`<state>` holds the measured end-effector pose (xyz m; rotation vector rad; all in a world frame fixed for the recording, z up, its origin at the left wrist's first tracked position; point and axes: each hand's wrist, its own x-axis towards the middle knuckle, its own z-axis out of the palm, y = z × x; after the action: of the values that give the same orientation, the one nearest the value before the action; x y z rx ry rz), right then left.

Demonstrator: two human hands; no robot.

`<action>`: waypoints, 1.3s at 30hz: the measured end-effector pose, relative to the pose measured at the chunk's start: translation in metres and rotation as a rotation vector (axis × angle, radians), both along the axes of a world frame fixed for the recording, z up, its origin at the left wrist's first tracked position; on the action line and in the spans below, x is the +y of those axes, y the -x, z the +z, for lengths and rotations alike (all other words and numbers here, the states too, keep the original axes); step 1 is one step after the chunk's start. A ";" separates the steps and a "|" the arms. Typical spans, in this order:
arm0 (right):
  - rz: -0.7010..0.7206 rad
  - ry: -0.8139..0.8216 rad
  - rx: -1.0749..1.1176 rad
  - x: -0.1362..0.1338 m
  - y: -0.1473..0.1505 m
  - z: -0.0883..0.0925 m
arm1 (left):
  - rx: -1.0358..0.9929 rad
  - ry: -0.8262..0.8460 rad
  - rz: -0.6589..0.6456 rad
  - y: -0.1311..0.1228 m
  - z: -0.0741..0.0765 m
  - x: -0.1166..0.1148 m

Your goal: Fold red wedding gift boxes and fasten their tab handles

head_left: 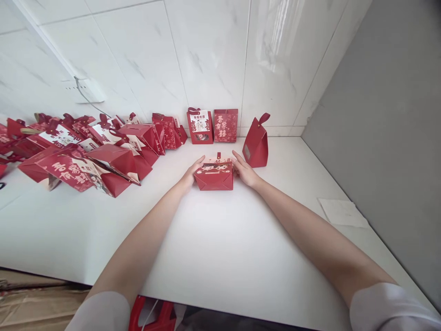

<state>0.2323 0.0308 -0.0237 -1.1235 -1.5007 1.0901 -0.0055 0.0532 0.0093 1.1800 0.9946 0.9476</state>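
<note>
A red gift box (216, 180) with a printed face and a small ribbon lies on the white table (220, 248), its folded base facing me. My left hand (193, 174) grips its left side, and my right hand (244, 171) holds the right side. Behind it, two red boxes, one with a white label (200, 126) and one with pale lettering (225, 125), stand against the wall. Just beyond my right hand a plain red box (257, 145) with a ribbon loop stands upright.
Many red gift boxes (113, 161) are crowded on the left of the table. A white sheet (342, 213) lies near the grey partition (386, 138) on the right. Below the front edge are a red stool (151, 317) and brown material (34, 301).
</note>
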 end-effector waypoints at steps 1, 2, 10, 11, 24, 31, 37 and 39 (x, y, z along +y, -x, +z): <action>0.007 0.004 -0.012 -0.001 0.000 0.000 | -0.008 0.093 -0.028 0.001 0.003 0.000; 0.018 0.009 -0.014 -0.003 0.000 0.002 | -0.013 0.156 -0.051 0.003 0.005 -0.001; -0.113 -0.114 -0.270 -0.016 0.005 0.011 | -0.036 0.002 -0.016 0.002 -0.003 0.003; -0.162 -0.141 -0.340 -0.016 0.005 0.011 | 0.034 -0.083 0.031 0.001 -0.005 0.003; 0.051 -0.733 -0.460 -0.027 0.010 0.018 | 0.495 -0.845 -0.072 0.000 -0.007 -0.010; 0.118 -0.693 -0.445 -0.022 0.012 0.011 | 0.417 -0.736 -0.088 -0.002 -0.010 -0.004; 0.114 -0.671 -0.458 -0.024 0.012 0.011 | 0.388 -0.735 -0.106 -0.002 -0.011 -0.004; 0.116 -0.669 -0.459 -0.024 0.012 0.010 | 0.386 -0.736 -0.109 -0.002 -0.011 -0.004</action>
<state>0.2203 0.0069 -0.0133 -0.8352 -2.0985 0.3328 -0.0032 0.0495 -0.0018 2.0717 0.8829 1.0553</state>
